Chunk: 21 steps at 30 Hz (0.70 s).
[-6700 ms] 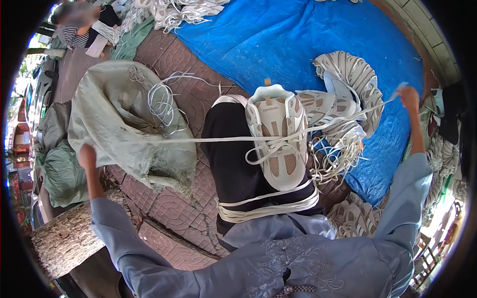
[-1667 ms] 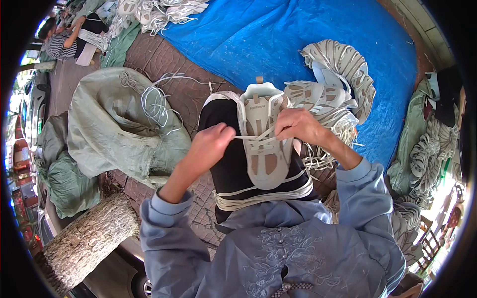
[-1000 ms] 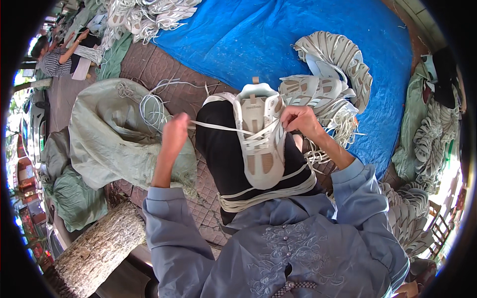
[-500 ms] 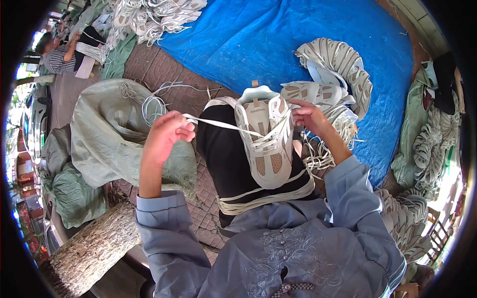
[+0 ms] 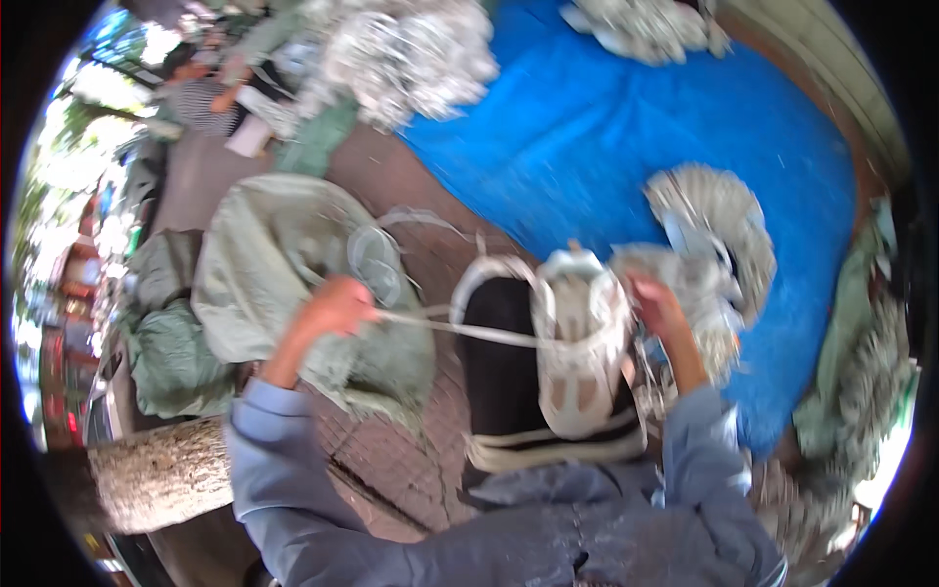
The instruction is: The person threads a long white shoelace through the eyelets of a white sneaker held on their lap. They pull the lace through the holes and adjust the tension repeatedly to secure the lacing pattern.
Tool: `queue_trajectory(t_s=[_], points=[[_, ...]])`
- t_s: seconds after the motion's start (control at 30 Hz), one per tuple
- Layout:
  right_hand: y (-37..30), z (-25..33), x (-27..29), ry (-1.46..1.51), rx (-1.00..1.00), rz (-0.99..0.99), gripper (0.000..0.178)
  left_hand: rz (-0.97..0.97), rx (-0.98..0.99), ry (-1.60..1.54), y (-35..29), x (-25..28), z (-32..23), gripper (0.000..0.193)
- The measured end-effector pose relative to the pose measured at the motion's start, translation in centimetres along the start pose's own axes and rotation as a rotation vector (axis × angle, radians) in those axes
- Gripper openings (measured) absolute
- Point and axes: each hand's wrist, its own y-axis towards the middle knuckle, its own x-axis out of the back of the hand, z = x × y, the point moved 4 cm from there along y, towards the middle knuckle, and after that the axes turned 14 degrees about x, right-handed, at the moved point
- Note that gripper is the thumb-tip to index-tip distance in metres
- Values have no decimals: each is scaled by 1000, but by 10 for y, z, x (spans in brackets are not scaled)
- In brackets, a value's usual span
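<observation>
One flat lace [image 5: 489,335] in left hand [image 5: 337,305], round-toed pale shoe [image 5: 575,377]

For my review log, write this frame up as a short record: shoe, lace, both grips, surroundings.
Shoe: pale, toe toward the wearer, resting on a black covering
Lace: white, stretched leftward from the shoe
Left grip: closed on the lace
Right grip: at the shoe's right side; too blurred to tell whether it holds anything
Left side: pale green sack
Beyond: blue sheet with a curved row of shoe pieces
Image quality: blurred
</observation>
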Motion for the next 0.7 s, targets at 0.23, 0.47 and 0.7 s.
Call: queue_trajectory(t_s=[0.23,0.47,0.7], points=[[-19,75,-22,734,418,346,38,333,-173,-1340,47,-74,15,28],[-35,145,-17,583,538,533,46,124,-281,-2139,83,-90,25,25],[-23,228,60,389,668,433,41,6,-783,-1928,109,44,94,9]])
